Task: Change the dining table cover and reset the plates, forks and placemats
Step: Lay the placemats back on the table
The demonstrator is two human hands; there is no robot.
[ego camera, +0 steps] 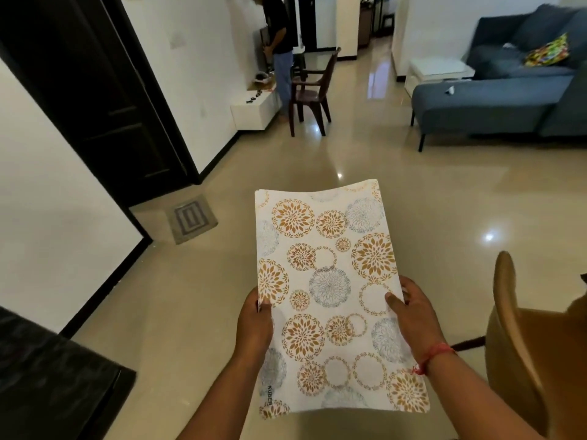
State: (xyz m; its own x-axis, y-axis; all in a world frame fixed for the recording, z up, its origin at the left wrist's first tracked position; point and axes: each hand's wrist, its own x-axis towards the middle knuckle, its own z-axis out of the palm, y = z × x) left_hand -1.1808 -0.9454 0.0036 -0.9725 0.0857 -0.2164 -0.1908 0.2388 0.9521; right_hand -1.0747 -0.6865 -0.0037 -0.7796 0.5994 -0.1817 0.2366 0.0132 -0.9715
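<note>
Head view: we hold flowery placemats flat over shiny floor. Left hand grips edge at 9 o'clock, right hand grips edge at 3 o'clock. Brown chair at 4 o'clock.

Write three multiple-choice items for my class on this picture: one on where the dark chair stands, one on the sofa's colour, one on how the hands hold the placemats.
1. Where does the dark chair stand?
A. beside the white low cabinet
B. on the sofa
C. on the grey door mat

2. What colour is the sofa?
A. red
B. blue-grey
C. white

3. How are the placemats held?
A. rolled up in one hand
B. lying on the floor
C. flat, gripped at both side edges

Answers:
1 A, it stands on the floor next to the cabinet by the wall.
2 B, its cushions and base are blue-grey.
3 C, the left hand and right hand each grip an edge, thumbs on top.
</note>
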